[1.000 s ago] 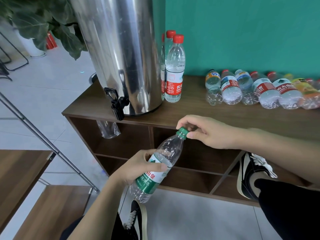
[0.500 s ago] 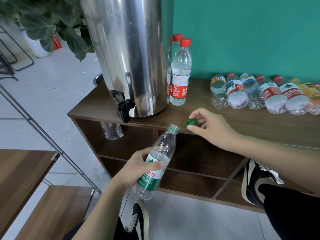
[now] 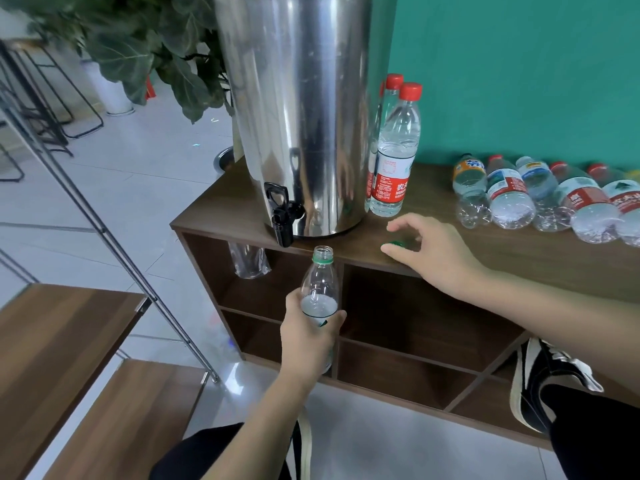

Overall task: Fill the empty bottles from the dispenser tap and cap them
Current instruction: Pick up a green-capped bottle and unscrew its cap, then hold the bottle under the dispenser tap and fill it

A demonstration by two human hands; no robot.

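- Your left hand (image 3: 310, 336) grips the open bottle (image 3: 320, 289) round its middle, upright and just below the bench edge, a little right of the black tap (image 3: 282, 216). Its mouth is bare, with only the green ring left on the neck.
- Your right hand (image 3: 427, 249) hovers with loose, spread fingers over the green cap (image 3: 394, 243) on the bench (image 3: 519, 258); you seem to have let go of it, though whether a fingertip touches it cannot be told.
- Progress, as a judgement: early. Two red-capped bottles (image 3: 394, 161) stand upright beside the dispenser (image 3: 298, 112), looking filled. A row of lying bottles (image 3: 540, 199) waits on the right, apparently empty.
- Left to do for this one: bring it under the tap, fill it, screw the cap back on.
- The bottle is thin clear plastic, ribbed, likely to dent under a firm squeeze. The dispenser is a polished steel drum, mirror-bright; the bench is dark wood-grain board with open shelves below.
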